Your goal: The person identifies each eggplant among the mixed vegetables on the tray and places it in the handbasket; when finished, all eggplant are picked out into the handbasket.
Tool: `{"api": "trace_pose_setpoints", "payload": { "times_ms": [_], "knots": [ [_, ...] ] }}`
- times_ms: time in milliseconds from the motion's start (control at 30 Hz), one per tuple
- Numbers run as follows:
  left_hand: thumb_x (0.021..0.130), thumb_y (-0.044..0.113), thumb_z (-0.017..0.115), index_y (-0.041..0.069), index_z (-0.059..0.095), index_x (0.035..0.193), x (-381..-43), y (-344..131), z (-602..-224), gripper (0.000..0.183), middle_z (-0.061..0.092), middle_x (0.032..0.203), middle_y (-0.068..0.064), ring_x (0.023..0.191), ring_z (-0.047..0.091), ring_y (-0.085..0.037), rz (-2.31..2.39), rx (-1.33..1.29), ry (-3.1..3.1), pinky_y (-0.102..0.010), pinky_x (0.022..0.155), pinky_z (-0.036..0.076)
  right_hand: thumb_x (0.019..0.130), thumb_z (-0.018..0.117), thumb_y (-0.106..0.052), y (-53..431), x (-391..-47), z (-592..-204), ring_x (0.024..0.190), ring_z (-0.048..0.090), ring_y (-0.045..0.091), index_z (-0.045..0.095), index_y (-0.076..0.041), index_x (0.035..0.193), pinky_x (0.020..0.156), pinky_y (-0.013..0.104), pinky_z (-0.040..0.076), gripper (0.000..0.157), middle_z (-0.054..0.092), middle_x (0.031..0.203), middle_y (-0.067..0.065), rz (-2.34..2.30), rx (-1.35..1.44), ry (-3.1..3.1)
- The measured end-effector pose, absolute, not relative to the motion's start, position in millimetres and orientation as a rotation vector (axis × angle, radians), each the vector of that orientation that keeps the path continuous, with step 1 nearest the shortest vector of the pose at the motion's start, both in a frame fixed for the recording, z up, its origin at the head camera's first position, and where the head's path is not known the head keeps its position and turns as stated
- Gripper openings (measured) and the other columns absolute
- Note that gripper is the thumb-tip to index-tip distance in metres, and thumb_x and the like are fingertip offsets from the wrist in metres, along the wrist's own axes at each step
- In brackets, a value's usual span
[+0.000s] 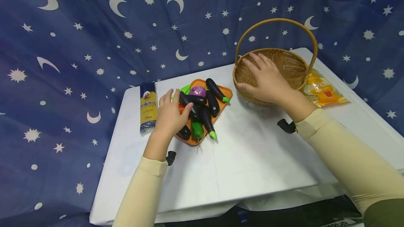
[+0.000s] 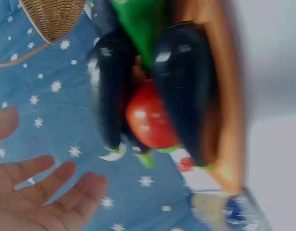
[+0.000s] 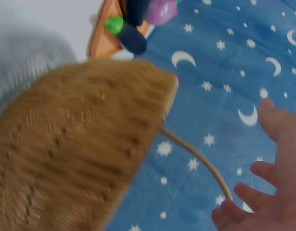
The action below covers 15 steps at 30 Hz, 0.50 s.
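Note:
An orange tray (image 1: pixel 227 93) holds several dark eggplants (image 1: pixel 206 122), a green pepper (image 1: pixel 197 129), a purple round vegetable (image 1: pixel 198 91) and a red tomato (image 2: pixel 150 115). Over the tray's left side is my left hand (image 1: pixel 170 115), its fingers spread and nothing gripped; in the left wrist view it stands apart from the vegetables. My right hand (image 1: pixel 268 80) is in front of the wicker basket (image 1: pixel 252 97), fingers extended and holding nothing. The right wrist view shows a gap between that hand and the basket's woven side (image 3: pixel 80 139).
Left of the tray lies a yellow and blue packet (image 1: pixel 148 108). A yellow-orange snack bag (image 1: pixel 323 90) lies beside the basket on the right. The basket's tall handle (image 1: pixel 277 19) arches upward. A star-patterned cloth (image 1: pixel 176 23) hangs behind the white table (image 1: pixel 246 171).

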<state>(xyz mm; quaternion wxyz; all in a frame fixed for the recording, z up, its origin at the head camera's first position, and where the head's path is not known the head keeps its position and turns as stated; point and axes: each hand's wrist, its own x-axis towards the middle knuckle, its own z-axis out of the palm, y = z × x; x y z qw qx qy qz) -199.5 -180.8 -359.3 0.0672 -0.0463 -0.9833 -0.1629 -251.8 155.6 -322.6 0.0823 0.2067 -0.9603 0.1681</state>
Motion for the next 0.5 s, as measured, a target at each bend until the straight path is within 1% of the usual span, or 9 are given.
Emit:
{"api": "trace_pose_setpoints", "payload": {
  "times_ms": [67, 133, 167, 233, 333, 500],
  "knots": [
    [0.101, 0.05, 0.054, 0.005, 0.038, 0.153, -196.2, -188.4, -367.0, 0.071, 0.038, 0.154, -0.02, 0.14, 0.035, -0.041, -0.582, -0.113, -2.948, -0.058, 0.114, 0.031, 0.098, 0.058, -0.052, 162.1, -252.1, -315.8, 0.152, 0.007, 0.038, 0.024, -0.01, 0.16, 0.118, 0.061, 0.014, 0.082, 0.012, 0.167, 0.015, 0.566, 0.588, -2.827],
    [0.101, 0.042, 0.056, 0.001, 0.044, 0.148, -192.1, -198.0, -375.8, 0.063, 0.047, 0.145, -0.022, 0.133, 0.044, -0.041, -0.663, -0.071, -2.946, -0.056, 0.111, 0.036, 0.099, 0.06, -0.047, 169.3, -252.8, -308.0, 0.152, 0.011, 0.037, 0.027, -0.01, 0.159, 0.117, 0.06, 0.019, 0.078, 0.015, 0.166, 0.014, 0.616, 0.556, -2.791],
    [0.102, 0.039, 0.057, -0.001, 0.046, 0.146, -189.5, -203.5, -380.6, 0.061, 0.049, 0.142, -0.023, 0.131, 0.046, -0.041, -0.694, -0.037, -2.952, -0.056, 0.11, 0.038, 0.099, 0.062, -0.044, 173.6, -253.4, -304.1, 0.151, 0.012, 0.037, 0.029, -0.009, 0.159, 0.117, 0.06, 0.02, 0.077, 0.017, 0.165, 0.014, 0.626, 0.542, -2.772],
    [0.102, 0.036, 0.056, -0.002, 0.048, 0.144, -184.9, -213.6, -389.5, 0.057, 0.051, 0.139, -0.024, 0.131, 0.047, -0.041, -0.718, 0.027, -2.972, -0.056, 0.109, 0.038, 0.099, 0.063, -0.042, 182.0, -254.2, -296.1, 0.151, 0.013, 0.037, 0.031, -0.007, 0.158, 0.118, 0.059, 0.02, 0.075, 0.019, 0.165, 0.014, 0.63, 0.518, -2.75],
    [0.103, 0.035, 0.056, -0.003, 0.049, 0.142, -179.5, -224.6, -399.5, 0.055, 0.051, 0.139, -0.025, 0.132, 0.046, -0.043, -0.738, 0.091, -2.991, -0.057, 0.109, 0.037, 0.098, 0.065, -0.038, 194.7, -255.6, -285.4, 0.151, 0.014, 0.038, 0.032, -0.006, 0.157, 0.118, 0.059, 0.019, 0.074, 0.022, 0.164, 0.015, 0.614, 0.49, -2.725],
    [0.103, 0.037, 0.054, -0.004, 0.049, 0.142, -175.7, -231.9, -407.1, 0.057, 0.049, 0.14, -0.027, 0.133, 0.044, -0.045, -0.735, 0.086, -3.007, -0.059, 0.111, 0.034, 0.099, 0.065, -0.033, 209.7, -258.2, -270.6, 0.15, 0.015, 0.039, 0.033, -0.004, 0.156, 0.119, 0.058, 0.017, 0.072, 0.023, 0.163, 0.016, 0.597, 0.442, -2.698]
  ]
}}
